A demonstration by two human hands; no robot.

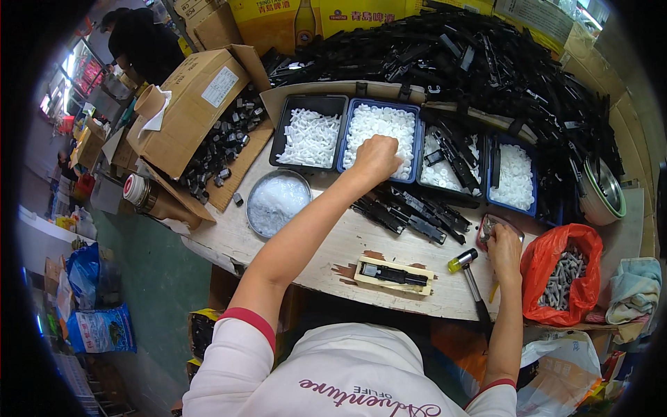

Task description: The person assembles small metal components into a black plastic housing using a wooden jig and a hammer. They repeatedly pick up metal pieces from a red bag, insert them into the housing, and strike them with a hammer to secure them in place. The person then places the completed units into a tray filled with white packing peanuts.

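Observation:
My left hand (377, 158) reaches into a blue tray (343, 154) of small white plastic pieces (372, 124). Its fingers are bent down and closed, and their tips are hidden. Over at the right, my right hand (504, 243) has its fingers pinched together at a small dish (484, 228); whatever they grip is too small to name. A thin yellow stick-like thing (494, 290) shows below that hand. Beside it lies a hammer (472, 281) with a yellow-and-dark head. Before me, a cream wooden block fixture (364, 279) bears a black slide-like part (399, 275).
Black slide-like parts (417, 217) lie behind the fixture, with a large heap (486, 62) at the back. More trays (310, 167) stand in a row. A round metal bowl (258, 231), a cardboard box (182, 115) and a red bag (528, 271) of grey pieces flank the work area.

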